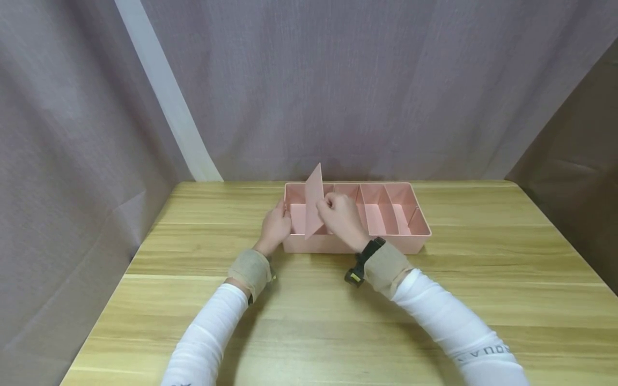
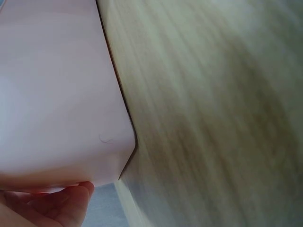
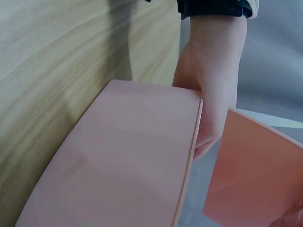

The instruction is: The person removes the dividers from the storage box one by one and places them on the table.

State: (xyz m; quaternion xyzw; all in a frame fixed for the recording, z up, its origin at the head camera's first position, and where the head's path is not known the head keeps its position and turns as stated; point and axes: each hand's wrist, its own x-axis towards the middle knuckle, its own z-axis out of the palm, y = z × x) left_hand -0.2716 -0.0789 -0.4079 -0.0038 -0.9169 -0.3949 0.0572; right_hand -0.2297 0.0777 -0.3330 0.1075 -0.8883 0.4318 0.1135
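Note:
A pink box [image 1: 314,244] with several compartments stands near the table's back edge. My right hand [image 1: 344,217] pinches a flat pink divider panel [image 1: 314,201], which is tilted and rises above the box's rim toward its left end. My left hand [image 1: 276,228] grips the box's left end wall, thumb at the rim. In the left wrist view the fingers of my left hand [image 2: 64,205] lie against the box's end [image 2: 61,94]. The right wrist view shows the panel [image 3: 255,175] beside the box [image 3: 118,151], with my left hand [image 3: 210,85] at the far end.
Other dividers [image 1: 386,206] stand inside the box, in its middle and right part. The wooden table [image 1: 309,321] extends in front and to both sides. A grey curtain [image 1: 338,91] hangs behind it, with a white strip [image 1: 169,96] at the left.

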